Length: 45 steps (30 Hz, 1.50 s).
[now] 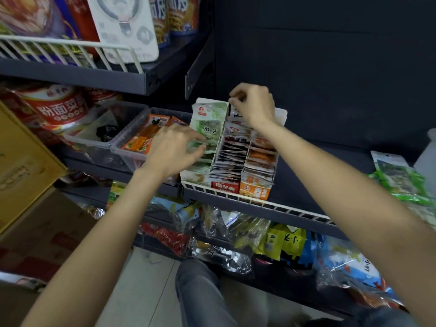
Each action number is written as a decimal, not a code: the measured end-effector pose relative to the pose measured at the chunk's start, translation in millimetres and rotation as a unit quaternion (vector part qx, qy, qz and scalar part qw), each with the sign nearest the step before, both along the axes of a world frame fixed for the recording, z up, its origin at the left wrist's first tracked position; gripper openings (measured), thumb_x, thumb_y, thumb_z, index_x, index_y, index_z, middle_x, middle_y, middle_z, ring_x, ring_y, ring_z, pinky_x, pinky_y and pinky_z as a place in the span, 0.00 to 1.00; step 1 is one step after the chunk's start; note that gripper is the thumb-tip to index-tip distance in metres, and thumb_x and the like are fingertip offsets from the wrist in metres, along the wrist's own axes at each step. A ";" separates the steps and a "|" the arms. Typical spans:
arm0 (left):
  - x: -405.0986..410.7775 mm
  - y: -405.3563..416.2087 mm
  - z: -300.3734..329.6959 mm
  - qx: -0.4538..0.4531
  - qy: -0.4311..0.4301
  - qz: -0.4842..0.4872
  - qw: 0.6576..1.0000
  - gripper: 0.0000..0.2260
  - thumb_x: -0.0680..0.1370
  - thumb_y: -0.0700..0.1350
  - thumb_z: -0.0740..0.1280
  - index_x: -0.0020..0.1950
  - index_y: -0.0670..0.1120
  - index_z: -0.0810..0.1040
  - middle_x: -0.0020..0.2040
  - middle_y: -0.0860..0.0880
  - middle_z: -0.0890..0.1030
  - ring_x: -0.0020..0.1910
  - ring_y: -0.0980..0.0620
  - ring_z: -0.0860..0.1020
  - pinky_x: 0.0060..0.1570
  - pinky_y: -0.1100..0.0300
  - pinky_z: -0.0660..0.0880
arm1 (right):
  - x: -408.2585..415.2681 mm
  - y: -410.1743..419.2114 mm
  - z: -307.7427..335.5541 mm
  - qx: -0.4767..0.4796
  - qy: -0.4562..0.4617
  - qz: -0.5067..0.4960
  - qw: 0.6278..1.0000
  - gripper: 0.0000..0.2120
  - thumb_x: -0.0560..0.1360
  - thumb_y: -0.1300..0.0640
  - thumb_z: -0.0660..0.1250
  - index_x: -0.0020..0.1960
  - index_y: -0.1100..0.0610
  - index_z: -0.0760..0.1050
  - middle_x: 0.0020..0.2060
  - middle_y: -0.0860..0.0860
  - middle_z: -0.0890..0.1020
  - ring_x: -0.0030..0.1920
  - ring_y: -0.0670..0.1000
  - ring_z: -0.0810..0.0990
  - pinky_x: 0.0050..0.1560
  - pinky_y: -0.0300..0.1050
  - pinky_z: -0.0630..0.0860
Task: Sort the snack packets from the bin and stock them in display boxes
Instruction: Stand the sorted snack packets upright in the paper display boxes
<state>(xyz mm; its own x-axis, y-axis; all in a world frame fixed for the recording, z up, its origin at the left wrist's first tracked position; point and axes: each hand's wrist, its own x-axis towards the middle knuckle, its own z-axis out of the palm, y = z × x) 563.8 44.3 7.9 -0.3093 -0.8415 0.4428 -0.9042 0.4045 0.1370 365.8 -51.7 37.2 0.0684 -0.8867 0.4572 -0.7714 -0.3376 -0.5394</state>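
Note:
Three display boxes stand side by side on the middle shelf: a green one (195, 177), a red one (225, 186) and an orange one (254, 191), each packed with upright snack packets. My left hand (174, 147) reaches into the green box, its spread fingers touching the green packets (208, 125). At the back of the red box my right hand (253, 105) pinches the top edge of a packet (233, 112). A clear plastic bin (132, 149) left of the boxes holds orange snack packets (151, 132).
A second clear bin (94, 141) sits further left, beside red noodle bowls (59, 107). White wire rails (271, 205) edge the shelves. Green packets (401, 180) lie on the shelf at right. Loose snack bags (236, 237) fill the lower shelf. Cardboard boxes (26, 166) stand at left.

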 end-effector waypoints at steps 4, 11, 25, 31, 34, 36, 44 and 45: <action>-39.5 21.5 5.0 -0.032 0.044 -0.044 0.998 0.16 0.75 0.53 0.59 0.54 0.50 0.83 0.51 0.50 0.83 0.52 0.47 0.79 0.50 0.56 0.72 | -54.5 52.5 0.9 -0.010 -0.101 0.039 0.994 0.08 0.75 0.57 0.67 0.53 0.50 0.80 0.42 0.42 0.81 0.43 0.40 0.78 0.48 0.36 0.76; -193.8 51.3 3.0 -0.035 0.120 -0.203 0.971 0.13 0.75 0.50 0.61 0.55 0.53 0.81 0.47 0.57 0.83 0.47 0.54 0.78 0.46 0.60 0.73 | -215.4 149.5 -43.9 0.046 -0.116 -0.034 0.992 0.08 0.75 0.63 0.66 0.49 0.52 0.80 0.43 0.48 0.83 0.42 0.38 0.79 0.47 0.30 0.74; -404.1 7.9 -100.5 0.313 -0.093 -0.227 0.917 0.26 0.82 0.57 0.53 0.78 0.51 0.53 0.77 0.50 0.57 0.74 0.48 0.61 0.68 0.54 0.61 | -369.3 153.8 -139.0 0.257 0.150 -0.129 0.946 0.27 0.81 0.47 0.55 0.77 0.55 0.53 0.77 0.53 0.55 0.77 0.54 0.51 0.75 0.53 0.51; -368.3 3.3 -98.3 0.177 -0.213 -0.191 0.942 0.22 0.82 0.59 0.50 0.72 0.51 0.66 0.67 0.47 0.74 0.62 0.43 0.74 0.57 0.54 0.70 | -366.3 155.5 -122.9 0.187 0.246 -0.148 0.939 0.20 0.81 0.46 0.52 0.69 0.53 0.68 0.66 0.53 0.73 0.58 0.60 0.76 0.56 0.52 0.72; -349.4 -5.2 -98.1 0.142 -0.245 -0.149 0.948 0.24 0.79 0.64 0.51 0.65 0.50 0.72 0.63 0.48 0.76 0.55 0.44 0.78 0.48 0.54 0.73 | -361.7 165.2 -120.8 0.184 0.333 -0.176 0.908 0.25 0.80 0.39 0.50 0.66 0.52 0.72 0.62 0.57 0.75 0.56 0.61 0.78 0.59 0.53 0.69; -342.3 -5.2 -100.6 0.122 -0.288 -0.080 0.946 0.31 0.75 0.70 0.51 0.65 0.48 0.71 0.63 0.47 0.74 0.53 0.45 0.79 0.44 0.55 0.72 | -358.8 166.8 -121.6 0.223 0.349 -0.202 0.888 0.33 0.76 0.32 0.51 0.66 0.55 0.70 0.62 0.58 0.73 0.59 0.61 0.75 0.62 0.54 0.67; -359.3 -18.0 -101.1 0.207 -0.243 -0.011 0.948 0.36 0.72 0.72 0.56 0.71 0.49 0.64 0.65 0.44 0.67 0.65 0.44 0.67 0.57 0.50 0.70 | -340.0 146.6 -106.0 0.273 0.301 -0.236 0.883 0.28 0.74 0.42 0.65 0.65 0.60 0.66 0.60 0.58 0.76 0.60 0.59 0.75 0.51 0.48 0.72; -360.6 -19.9 -103.7 0.216 -0.212 -0.023 0.953 0.36 0.72 0.71 0.58 0.69 0.47 0.65 0.65 0.45 0.67 0.65 0.45 0.66 0.60 0.49 0.68 | -342.0 146.8 -102.3 0.263 0.284 -0.233 0.892 0.24 0.76 0.46 0.64 0.65 0.60 0.66 0.58 0.58 0.77 0.59 0.60 0.76 0.49 0.48 0.72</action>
<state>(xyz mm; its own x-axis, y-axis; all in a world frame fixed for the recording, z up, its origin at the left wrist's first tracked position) 203.2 24.4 -95.8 -0.4238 -0.8985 -0.1144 -0.8983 0.4331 -0.0734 23.8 95.1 -65.1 -0.2755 -0.9611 -0.0225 -0.9612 0.2756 -0.0058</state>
